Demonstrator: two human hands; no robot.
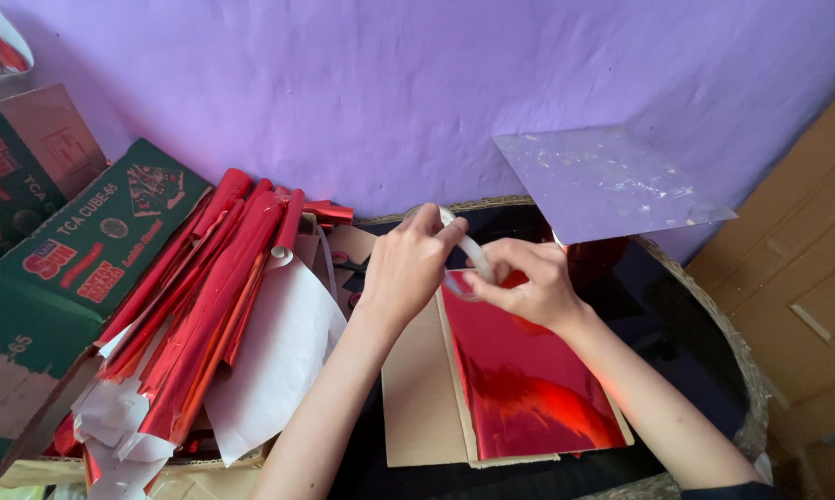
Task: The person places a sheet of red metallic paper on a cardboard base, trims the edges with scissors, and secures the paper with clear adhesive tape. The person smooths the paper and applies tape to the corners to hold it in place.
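Above the red foil board (pixel 528 380), both grips pinch the tape roll (pixel 470 252); I pull evenly, keeping tape flat.

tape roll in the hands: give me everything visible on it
The tape roll is a small ring of clear, whitish tape, mostly hidden by fingers. The left hand grips it from above; the right hand pinches its lower edge, seemingly at a strip end. It is held tilted, above the top edge of the red foil sheet lying on cardboard.
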